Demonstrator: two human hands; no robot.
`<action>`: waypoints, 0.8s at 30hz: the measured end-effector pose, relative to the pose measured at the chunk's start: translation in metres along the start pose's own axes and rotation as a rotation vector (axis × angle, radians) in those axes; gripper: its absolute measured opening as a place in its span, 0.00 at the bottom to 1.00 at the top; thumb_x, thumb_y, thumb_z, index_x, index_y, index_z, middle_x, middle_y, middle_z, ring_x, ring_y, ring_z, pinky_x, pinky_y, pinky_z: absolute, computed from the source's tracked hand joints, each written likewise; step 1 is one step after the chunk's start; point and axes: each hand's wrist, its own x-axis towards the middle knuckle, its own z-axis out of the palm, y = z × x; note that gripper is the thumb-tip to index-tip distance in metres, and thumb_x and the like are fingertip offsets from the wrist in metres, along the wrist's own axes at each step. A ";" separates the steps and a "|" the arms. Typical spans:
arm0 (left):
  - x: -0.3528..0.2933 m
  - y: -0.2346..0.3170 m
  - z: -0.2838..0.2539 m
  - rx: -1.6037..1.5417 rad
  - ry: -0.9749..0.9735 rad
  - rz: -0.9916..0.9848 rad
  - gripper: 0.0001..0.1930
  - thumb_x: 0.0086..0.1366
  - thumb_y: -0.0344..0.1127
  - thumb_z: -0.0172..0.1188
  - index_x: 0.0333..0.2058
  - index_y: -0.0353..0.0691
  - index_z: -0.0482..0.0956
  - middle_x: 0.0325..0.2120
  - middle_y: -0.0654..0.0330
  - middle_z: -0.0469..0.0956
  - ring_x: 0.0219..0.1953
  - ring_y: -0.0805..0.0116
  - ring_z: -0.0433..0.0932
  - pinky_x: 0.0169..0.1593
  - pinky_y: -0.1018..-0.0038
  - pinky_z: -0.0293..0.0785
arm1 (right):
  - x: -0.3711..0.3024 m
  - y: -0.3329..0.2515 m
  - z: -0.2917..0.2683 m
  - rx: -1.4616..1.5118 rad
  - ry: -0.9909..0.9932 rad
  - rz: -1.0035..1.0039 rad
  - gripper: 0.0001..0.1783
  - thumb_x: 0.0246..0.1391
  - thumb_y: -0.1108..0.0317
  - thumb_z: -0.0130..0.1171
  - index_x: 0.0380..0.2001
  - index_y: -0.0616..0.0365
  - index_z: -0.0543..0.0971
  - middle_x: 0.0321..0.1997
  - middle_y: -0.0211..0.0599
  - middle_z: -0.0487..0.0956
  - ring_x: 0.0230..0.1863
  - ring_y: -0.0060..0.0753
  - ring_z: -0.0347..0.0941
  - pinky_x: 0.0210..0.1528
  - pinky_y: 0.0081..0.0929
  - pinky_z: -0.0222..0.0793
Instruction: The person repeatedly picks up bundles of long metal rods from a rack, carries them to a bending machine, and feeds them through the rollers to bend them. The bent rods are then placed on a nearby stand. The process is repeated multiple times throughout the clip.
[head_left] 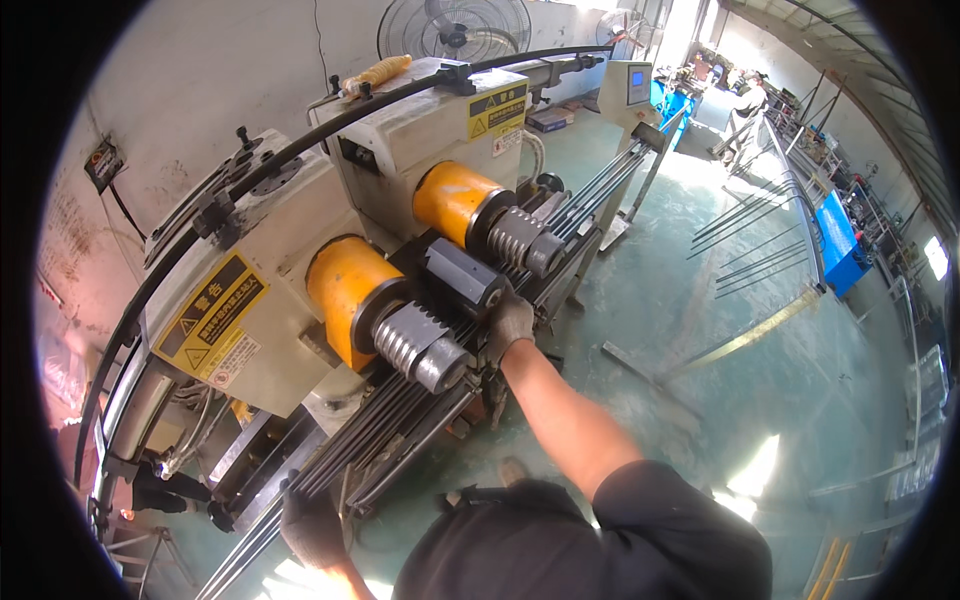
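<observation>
Both my hands wear dark grey gloves. At the lower left, my left hand (312,525) is closed around the long thin metal rods (375,425), which run in a bundle along the front of a large machine (295,340). My right hand (510,325) reaches forward to the machine's middle, against the end of a black angular block (460,275); its fingertips are hidden there. On either side of that block sit orange cylinders (350,290) with ribbed steel rollers (420,345) at their ends. The rods pass below these rollers.
A curved black bar (300,145) arches over the machine. Fans (455,30) stand by the wall. To the right, a rack (800,210) holds several thin rods, with a blue panel (842,240) beside it. Another person (745,100) is far back. A flat bar (630,365) lies on the floor.
</observation>
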 end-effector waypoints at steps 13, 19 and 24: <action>0.000 -0.006 0.033 -0.303 0.080 -0.080 0.17 0.82 0.26 0.58 0.65 0.27 0.79 0.61 0.54 0.85 0.62 0.64 0.82 0.72 0.68 0.74 | -0.033 -0.025 -0.027 -0.175 -0.158 0.057 0.31 0.77 0.42 0.59 0.45 0.65 0.88 0.39 0.34 0.82 0.40 0.24 0.73 0.46 0.30 0.70; -0.009 0.040 0.022 0.264 0.201 -0.059 0.19 0.78 0.30 0.64 0.64 0.29 0.82 0.58 0.52 0.89 0.59 0.63 0.88 0.67 0.70 0.79 | -0.021 -0.009 -0.066 -0.593 -0.321 -0.599 0.23 0.78 0.54 0.56 0.49 0.66 0.86 0.42 0.40 0.84 0.44 0.33 0.77 0.52 0.35 0.73; -0.018 0.036 0.007 0.160 0.351 -0.212 0.19 0.69 0.24 0.62 0.57 0.31 0.86 0.47 0.42 0.91 0.50 0.56 0.91 0.56 0.67 0.81 | -0.024 0.004 -0.107 -0.514 -0.386 -0.444 0.17 0.74 0.68 0.59 0.60 0.63 0.84 0.57 0.44 0.88 0.56 0.42 0.83 0.61 0.40 0.78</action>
